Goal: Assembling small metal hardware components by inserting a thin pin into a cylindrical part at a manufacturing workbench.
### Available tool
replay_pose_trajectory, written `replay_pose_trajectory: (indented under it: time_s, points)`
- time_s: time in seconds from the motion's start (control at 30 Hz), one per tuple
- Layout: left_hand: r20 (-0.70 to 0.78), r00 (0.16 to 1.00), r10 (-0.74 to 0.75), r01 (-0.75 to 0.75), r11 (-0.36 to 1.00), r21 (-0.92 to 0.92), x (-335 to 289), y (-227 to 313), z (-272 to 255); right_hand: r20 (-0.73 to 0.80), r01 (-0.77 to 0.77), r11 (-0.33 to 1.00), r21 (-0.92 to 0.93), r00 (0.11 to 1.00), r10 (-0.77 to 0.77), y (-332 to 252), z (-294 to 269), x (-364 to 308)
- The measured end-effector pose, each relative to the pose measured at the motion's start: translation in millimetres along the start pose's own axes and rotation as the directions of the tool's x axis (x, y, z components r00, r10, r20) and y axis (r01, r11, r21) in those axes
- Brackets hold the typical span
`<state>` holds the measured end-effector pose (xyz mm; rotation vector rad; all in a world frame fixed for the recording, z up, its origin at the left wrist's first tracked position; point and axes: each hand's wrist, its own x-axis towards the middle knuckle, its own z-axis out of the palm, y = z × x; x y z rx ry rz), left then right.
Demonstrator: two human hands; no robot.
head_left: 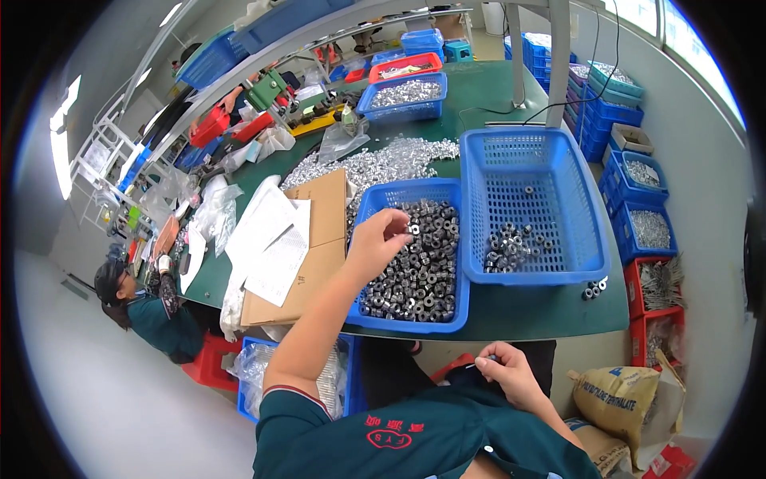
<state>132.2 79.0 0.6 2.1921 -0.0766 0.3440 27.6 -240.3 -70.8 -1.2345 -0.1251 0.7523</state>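
Note:
My left hand (380,241) reaches over a blue basket (403,321) heaped with small metal nuts (423,275), dark and silvery with round holes. Its thumb and fingers curl together, and a bright nut (413,229) shows right at the fingertips. Close to my lap, in front of the table edge, my right hand (511,374) is closed in a pinch. A small dark piece (492,358) shows between its fingers, too little of it visible to name. To the right of the full basket stands a larger blue basket (533,277) with a small pile of similar nuts inside.
Loose shiny metal pieces (399,160) spread across the green table (495,96). A cardboard piece (323,275) with papers (279,263) lies left. A few nuts (594,289) sit near the right table edge. Stacked crates (645,231) and sacks (618,399) stand right; a co-worker (159,315) sits left.

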Motion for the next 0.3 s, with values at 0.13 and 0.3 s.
replay_pose_trajectory:
  time_s: [0.13, 0.3]
  points:
    - [0.160, 0.973, -0.165, 0.230, 0.707, -0.669, -43.7, 28.9, 9.3, -0.010, 0.001, 0.999, -0.042, 1.000, -0.002, -11.1, 2.5, 2.6]
    - [0.315, 0.944, -0.098, 0.330, 0.239, -0.913, -83.4, 36.8, 27.2, -0.041, 0.102, 0.986, -0.131, 0.993, -0.108, -38.2, 15.2, 7.7]
